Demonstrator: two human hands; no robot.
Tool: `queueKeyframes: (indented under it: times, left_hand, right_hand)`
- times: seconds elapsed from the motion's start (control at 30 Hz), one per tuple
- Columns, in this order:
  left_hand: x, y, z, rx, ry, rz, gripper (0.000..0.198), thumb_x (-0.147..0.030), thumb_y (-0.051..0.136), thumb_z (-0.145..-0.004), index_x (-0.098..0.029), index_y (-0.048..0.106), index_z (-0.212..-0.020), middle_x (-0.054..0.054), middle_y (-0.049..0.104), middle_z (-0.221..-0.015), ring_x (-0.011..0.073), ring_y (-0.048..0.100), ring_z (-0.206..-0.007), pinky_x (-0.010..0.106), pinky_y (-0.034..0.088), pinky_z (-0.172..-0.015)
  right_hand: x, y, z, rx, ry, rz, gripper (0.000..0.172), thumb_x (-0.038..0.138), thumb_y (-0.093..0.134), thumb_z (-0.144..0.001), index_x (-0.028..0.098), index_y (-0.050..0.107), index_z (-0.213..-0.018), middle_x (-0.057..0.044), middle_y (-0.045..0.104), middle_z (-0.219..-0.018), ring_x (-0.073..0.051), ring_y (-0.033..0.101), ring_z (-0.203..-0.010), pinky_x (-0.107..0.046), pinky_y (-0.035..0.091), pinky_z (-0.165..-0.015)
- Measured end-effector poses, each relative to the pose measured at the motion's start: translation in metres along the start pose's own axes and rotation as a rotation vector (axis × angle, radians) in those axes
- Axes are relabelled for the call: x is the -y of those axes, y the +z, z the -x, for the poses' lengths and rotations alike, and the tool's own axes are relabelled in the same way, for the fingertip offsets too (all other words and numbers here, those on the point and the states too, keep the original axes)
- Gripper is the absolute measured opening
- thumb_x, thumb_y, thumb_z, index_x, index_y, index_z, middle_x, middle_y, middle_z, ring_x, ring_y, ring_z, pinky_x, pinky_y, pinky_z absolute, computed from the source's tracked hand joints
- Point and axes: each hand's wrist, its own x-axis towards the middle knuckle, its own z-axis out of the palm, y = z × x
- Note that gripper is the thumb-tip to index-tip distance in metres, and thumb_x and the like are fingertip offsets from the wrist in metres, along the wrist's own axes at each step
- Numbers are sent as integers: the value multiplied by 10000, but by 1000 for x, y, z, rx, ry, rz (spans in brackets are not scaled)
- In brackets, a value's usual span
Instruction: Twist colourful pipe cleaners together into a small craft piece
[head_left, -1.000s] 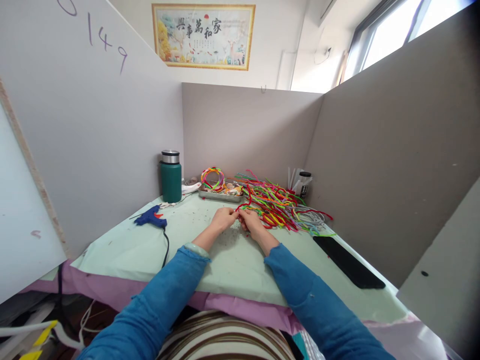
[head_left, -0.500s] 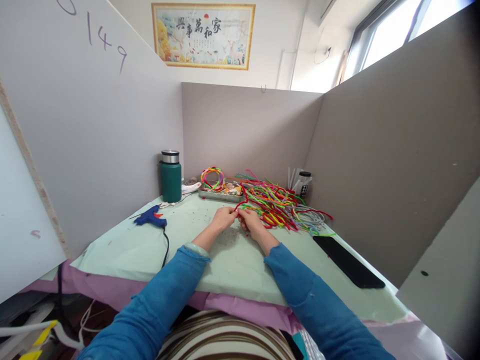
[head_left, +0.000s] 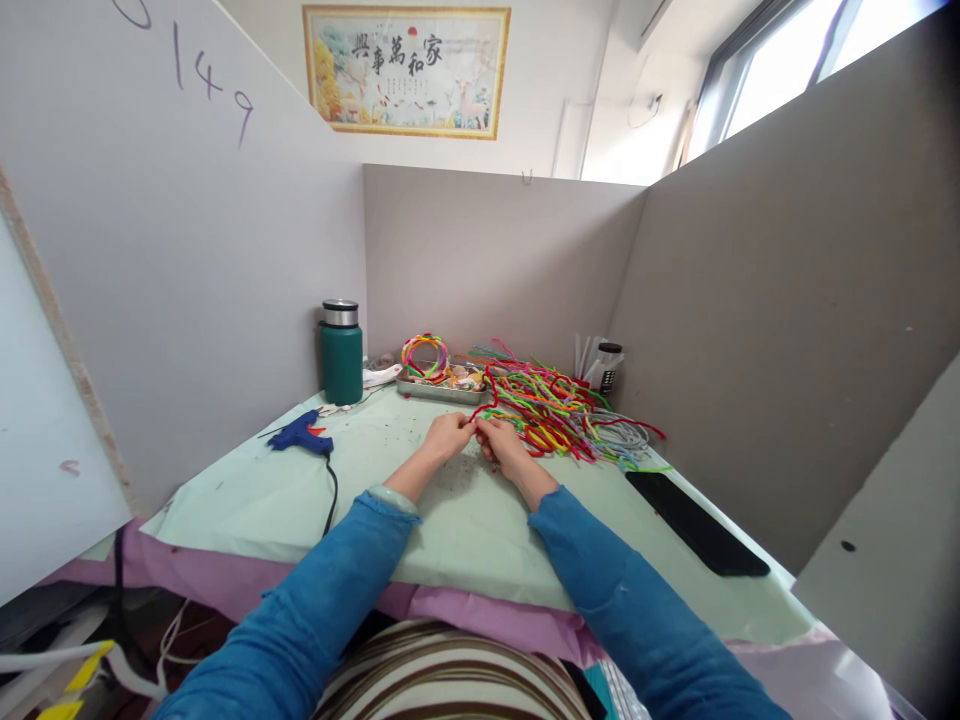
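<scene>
Near the middle of the table, my left hand [head_left: 448, 437] and my right hand [head_left: 499, 440] meet with fingertips pinched together. Between them they grip a red pipe cleaner [head_left: 493, 393], whose bent free end rises above the fingers. The part inside the fingers is mostly hidden. Just beyond my right hand lies a heap of coloured pipe cleaners [head_left: 559, 400] in red, green, yellow, pink and grey. Behind my left hand is a metal tray [head_left: 442, 392] with small pieces in it and a multicoloured ring [head_left: 405, 352] standing on it.
A blue glue gun [head_left: 301, 433] with a black cord lies at left, before a green bottle [head_left: 342, 362]. A black flat slab [head_left: 697, 522] rests at the right edge. A black-lidded jar [head_left: 609, 368] stands at the back. Grey partitions [head_left: 502, 250] enclose the table.
Both hands stay almost in place. The free end of the red pipe cleaner has shifted slightly.
</scene>
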Motion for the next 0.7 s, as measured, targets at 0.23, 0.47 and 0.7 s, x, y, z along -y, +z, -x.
queueKeyframes:
  times: [0.23, 0.47, 0.7]
  left_hand:
    - [0, 0, -1, -19, -1, -14, 267, -324, 462, -797, -140, 654, -773, 41, 649, -735, 143, 521, -688, 223, 338, -608]
    - [-2, -1, 2, -28, -6, -3, 247, -289, 457, -810, -140, 654, -815, 43, 659, -770, 143, 534, -707, 223, 352, -623]
    - [-2, -3, 3, -32, 11, -14, 256, -278, 440, -819, -145, 659, -806, 37, 654, -755, 139, 527, -700, 221, 357, -623]
  right_hand:
    - [1, 0, 0, -2, 7, 5, 210, 330, 514, -798, 175, 464, -665, 57, 467, -510, -46, 337, -309, -206, 212, -305]
    - [1, 0, 1, 21, 70, 14, 209, 342, 510, -816, 176, 474, -694, 58, 469, -522, -41, 349, -305, -197, 217, -306]
    - [-1, 0, 0, 33, 66, 25, 217, 350, 502, -821, 179, 469, -692, 55, 475, -529, -41, 355, -303, -196, 225, -301]
